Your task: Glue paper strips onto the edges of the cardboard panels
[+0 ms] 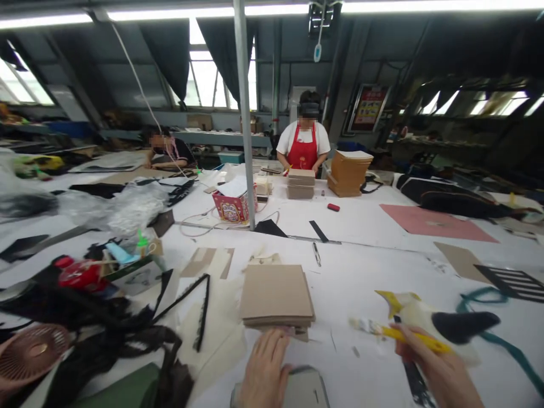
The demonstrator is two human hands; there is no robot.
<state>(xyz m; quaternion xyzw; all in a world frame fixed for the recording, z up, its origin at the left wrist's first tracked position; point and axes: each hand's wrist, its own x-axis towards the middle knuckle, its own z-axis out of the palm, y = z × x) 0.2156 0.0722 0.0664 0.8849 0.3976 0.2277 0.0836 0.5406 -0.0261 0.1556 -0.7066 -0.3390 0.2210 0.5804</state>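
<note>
Stack of tan boards point(272, 290) sits on the white table point(361, 266), mid-view, right in front of the person — edges slightly uneven, a few lower pieces poking out at the near right corner. Left hand point(266, 368) is at the stack's near edge, fingertips up against it, palm down over a grey flat item point(306, 391); can't tell if the fingers are pinching anything.

Right hand point(427, 354) is clamped on the yellow handle of a brush point(389, 330), bristles pointing left toward the stack but clear of it. Bristle end blurred. Just past the brush: a yellow, white and dark item point(408, 311), smeared, can't identify; teal strap point(514, 357) beside it.

Beyond the stack: pen point(317, 255), then a black strip point(318, 231) near the table seam. Left side is clutter — black straps point(123, 340), pink fan point(36, 352), green item point(123, 391) at the bottom edge.

Across the table, co-worker in a red apron point(302, 154) stands behind a smaller board stack point(301, 184), taller orange-brown stack point(348, 174) next to it. Second person point(176, 152) leans over the table farther left, past the metal post point(244, 124).
</note>
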